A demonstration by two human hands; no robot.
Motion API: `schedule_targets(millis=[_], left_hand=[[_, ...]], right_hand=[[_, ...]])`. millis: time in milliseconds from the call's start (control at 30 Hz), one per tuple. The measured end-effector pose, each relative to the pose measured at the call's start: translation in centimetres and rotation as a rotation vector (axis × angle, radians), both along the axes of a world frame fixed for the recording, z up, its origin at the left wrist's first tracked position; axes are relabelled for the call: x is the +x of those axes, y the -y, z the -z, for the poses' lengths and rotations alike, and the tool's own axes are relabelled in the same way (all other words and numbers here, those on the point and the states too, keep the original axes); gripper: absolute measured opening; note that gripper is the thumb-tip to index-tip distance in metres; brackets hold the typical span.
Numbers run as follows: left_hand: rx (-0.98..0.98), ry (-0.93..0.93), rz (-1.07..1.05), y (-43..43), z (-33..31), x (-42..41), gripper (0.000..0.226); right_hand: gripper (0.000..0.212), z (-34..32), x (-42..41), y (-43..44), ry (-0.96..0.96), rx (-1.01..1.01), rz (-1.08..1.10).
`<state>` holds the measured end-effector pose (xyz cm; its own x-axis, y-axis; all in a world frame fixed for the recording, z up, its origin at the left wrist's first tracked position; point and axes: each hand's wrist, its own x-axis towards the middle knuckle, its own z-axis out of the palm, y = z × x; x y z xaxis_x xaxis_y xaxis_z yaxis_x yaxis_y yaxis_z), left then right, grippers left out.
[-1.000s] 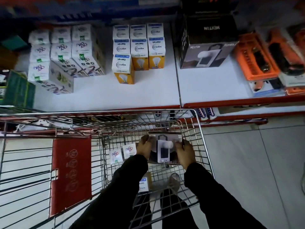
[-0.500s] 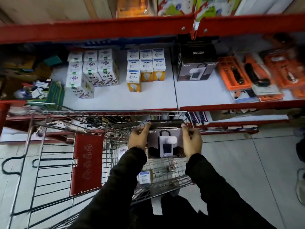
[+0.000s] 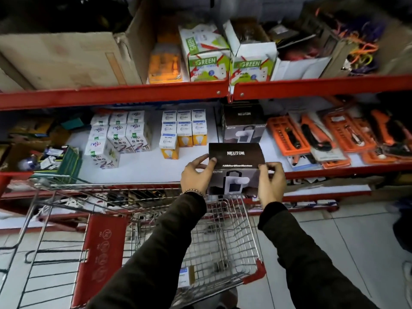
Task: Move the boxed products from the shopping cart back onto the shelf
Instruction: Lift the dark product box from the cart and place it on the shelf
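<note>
I had the black box [image 3: 236, 168] between both hands, my left hand [image 3: 196, 175] pressed to its left side and my right hand [image 3: 270, 181] to its right, fingers curled over the top edges. It hung in the air above the far rim of the cart [image 3: 223, 230], level with the front lip of the shelf [image 3: 142, 168] and not yet resting on it. So I judged this to be the carry step, with the box clear of the cart and waiting to be placed. A matching box [image 3: 244, 124] stood further back on the shelf, with bare white board in front of it. The next move called for pushing forward and setting mine down in that gap, squarely, clear of the bulb boxes [image 3: 184, 132] to the left and the orange packs [image 3: 289, 136] to the right. One small box [image 3: 184, 278] lay in the cart below.
</note>
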<state>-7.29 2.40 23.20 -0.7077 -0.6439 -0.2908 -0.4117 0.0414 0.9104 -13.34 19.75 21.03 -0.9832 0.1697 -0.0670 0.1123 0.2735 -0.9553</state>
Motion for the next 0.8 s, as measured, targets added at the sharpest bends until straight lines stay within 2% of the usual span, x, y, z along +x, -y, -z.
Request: schedule_targets(millis=[200, 367, 800], left_hand=[[-0.028, 0.033, 0.119, -1.8, 2.3, -6.7, 0.043], [-0.059, 0.071, 0.113, -2.3, 3.7, -10.0, 0.042], [-0.047, 0.093, 0.111, -3.4, 3.9, -10.5, 0.043]], right_hand=[[0.016, 1.1, -6.5, -2.3, 0.085, 0.106, -0.052], [0.026, 2.0, -9.7, -2.3, 0.124, 0.15, -0.103], [0.039, 2.2, -10.9, -2.2, 0.195, 0.237, -0.139]])
